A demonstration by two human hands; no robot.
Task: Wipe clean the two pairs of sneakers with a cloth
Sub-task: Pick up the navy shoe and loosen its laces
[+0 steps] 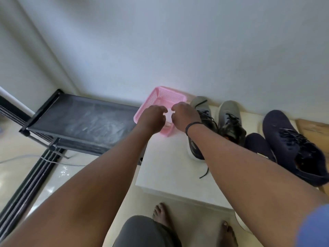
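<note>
I am reaching both hands over the pink basket (161, 97), left hand (153, 117) and right hand (184, 116) pinching a white cloth (169, 116) between them; I should lift it clear before turning to the grey sneakers (229, 118) just right of my right hand, the dark sneakers (288, 139) farther right.

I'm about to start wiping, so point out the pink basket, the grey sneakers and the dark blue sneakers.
pink basket (161, 97): head view, on its far mesh wall.
grey sneakers (229, 111): head view, on the right shoe's toe.
dark blue sneakers (279, 127): head view, on the larger shoe's toe.

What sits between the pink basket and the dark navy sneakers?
The grey sneakers, side by side on the white table, in the head view; the right hand overlaps the nearer one.
</note>
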